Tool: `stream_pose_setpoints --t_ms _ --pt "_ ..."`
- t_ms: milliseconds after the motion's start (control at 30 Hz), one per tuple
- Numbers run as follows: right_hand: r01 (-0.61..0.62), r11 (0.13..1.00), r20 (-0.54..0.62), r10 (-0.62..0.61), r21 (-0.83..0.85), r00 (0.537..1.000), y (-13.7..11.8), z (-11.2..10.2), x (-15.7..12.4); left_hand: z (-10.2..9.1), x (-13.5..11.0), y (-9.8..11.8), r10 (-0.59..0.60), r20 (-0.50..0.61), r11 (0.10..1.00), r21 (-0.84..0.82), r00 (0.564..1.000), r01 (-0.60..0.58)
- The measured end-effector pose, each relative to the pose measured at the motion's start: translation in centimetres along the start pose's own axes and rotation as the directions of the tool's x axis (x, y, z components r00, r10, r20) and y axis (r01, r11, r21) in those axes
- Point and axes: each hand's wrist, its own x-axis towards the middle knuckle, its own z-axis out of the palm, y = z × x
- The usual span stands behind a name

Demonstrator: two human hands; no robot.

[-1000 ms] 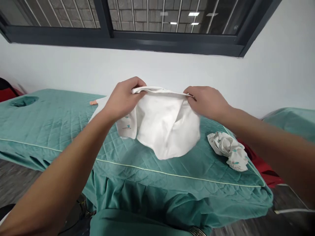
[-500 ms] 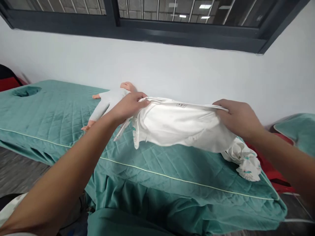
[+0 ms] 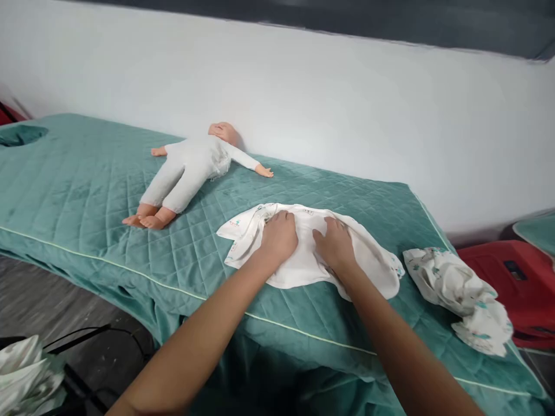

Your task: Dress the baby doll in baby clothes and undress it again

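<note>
A white baby garment (image 3: 373, 268) with small printed figures lies spread on the green quilted bed (image 3: 87, 190). My left hand (image 3: 278, 236) rests palm down on its left middle, fingers flat and together. My right hand (image 3: 335, 244) presses flat on it just to the right. Neither hand grips the cloth. A baby doll (image 3: 191, 167) in a white suit lies on its back to the far left, feet toward me, head near the wall.
A crumpled printed white cloth (image 3: 459, 294) sits at the bed's right end. A red box (image 3: 515, 283) stands beyond that end. More pale cloth (image 3: 26, 378) and black cables lie on the floor at lower left. A white wall runs behind the bed.
The garment, held up stretched between both hands, has been lowered onto the bed. Both hands let go of its edge and now lie flat on it. The view tilted down.
</note>
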Motion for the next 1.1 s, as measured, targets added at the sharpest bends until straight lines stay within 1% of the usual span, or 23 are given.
stream_pose_setpoints --t_ms 67,167,233,333,433,500,600,667,767,867,933,1000,1100 --pt "-0.036 0.998 0.015 0.037 -0.054 0.999 0.0 -0.2 0.6 -0.1 0.8 -0.1 -0.030 -0.008 0.997 0.074 1.000 0.031" --pt "-0.073 0.991 0.012 0.075 -0.110 0.997 -0.1 -0.2 1.0 -0.1 1.6 0.1 -0.064 0.010 0.992 0.113 0.998 0.062" --pt "-0.082 0.989 -0.038 0.078 -0.125 0.996 -0.1 0.2 1.0 0.1 1.8 0.4 -0.104 0.018 0.986 0.131 0.994 0.101" --pt "-0.057 0.993 -0.148 0.041 -0.106 0.988 -0.1 0.9 0.8 0.4 1.9 0.7 -0.138 0.010 0.981 0.138 0.990 0.135" --pt "-0.011 0.996 -0.247 -0.010 -0.085 0.969 0.0 1.1 0.9 0.3 2.1 0.7 -0.155 -0.033 0.982 0.103 0.987 0.158" --pt "0.027 0.994 -0.280 -0.057 -0.109 0.958 0.1 0.8 1.2 0.1 2.5 0.5 -0.162 -0.075 0.982 0.088 0.984 0.168" --pt "0.073 0.985 -0.294 -0.117 -0.158 0.949 0.4 0.2 2.1 0.0 3.7 0.1 -0.147 -0.125 0.982 0.096 0.981 0.160" --pt "0.069 0.984 -0.297 -0.117 -0.165 0.948 0.7 -0.2 3.1 0.1 4.8 -0.3 -0.140 -0.137 0.982 0.107 0.981 0.155" --pt "0.017 0.987 -0.285 -0.062 -0.160 0.957 1.0 -0.3 5.1 0.5 6.7 -0.8 -0.139 -0.130 0.981 0.114 0.982 0.155" --pt "-0.039 0.990 -0.252 0.003 -0.137 0.968 1.0 0.3 7.0 1.1 8.3 -1.2 -0.106 -0.145 0.984 0.127 0.984 0.124" --pt "-0.071 0.989 -0.230 0.041 -0.126 0.972 0.9 0.9 7.9 1.5 8.9 -1.3 -0.073 -0.156 0.984 0.148 0.985 0.096" --pt "-0.084 0.988 -0.226 0.053 -0.129 0.973 0.9 1.5 8.2 1.7 9.1 -1.4 -0.052 -0.181 0.982 0.172 0.982 0.084" --pt "-0.068 0.989 -0.284 0.027 -0.134 0.958 1.1 1.8 8.1 1.5 8.8 -1.2 -0.020 -0.255 0.977 0.202 0.967 0.074"
